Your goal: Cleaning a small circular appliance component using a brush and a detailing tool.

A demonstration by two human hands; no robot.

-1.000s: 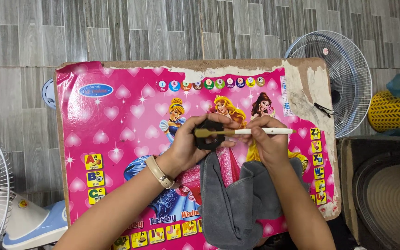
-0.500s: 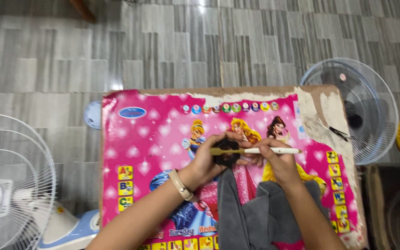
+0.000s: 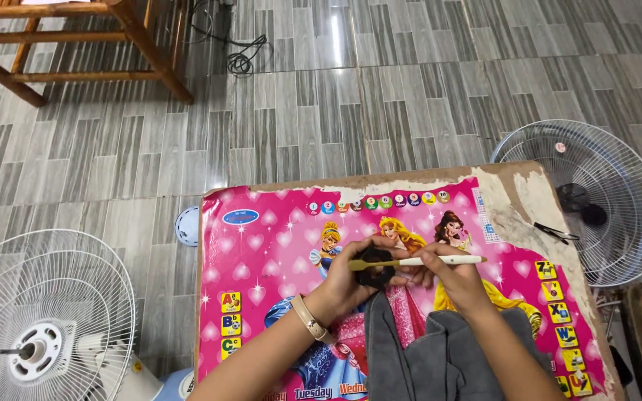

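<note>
My left hand (image 3: 354, 278), with a gold bracelet at the wrist, grips a small black part (image 3: 374, 276) over the pink cartoon-printed table top (image 3: 269, 252). My right hand (image 3: 455, 278) holds a white-handled brush (image 3: 417, 261) level, its yellowish bristle end lying across the black part. Both hands meet at the middle of the table. A grey cloth (image 3: 440, 356) lies under my right forearm near the front edge.
A white fan with its grille (image 3: 46, 319) stands on the floor at the left. A loose fan grille (image 3: 596, 200) lies at the right. Small black tweezers-like tool (image 3: 556, 233) rests on the table's worn right edge. A wooden chair (image 3: 76, 37) and cable sit far back.
The view has tilted up and back, showing more floor, the chair and the left fan. My hands keep the same grip on the brush and black part.
</note>
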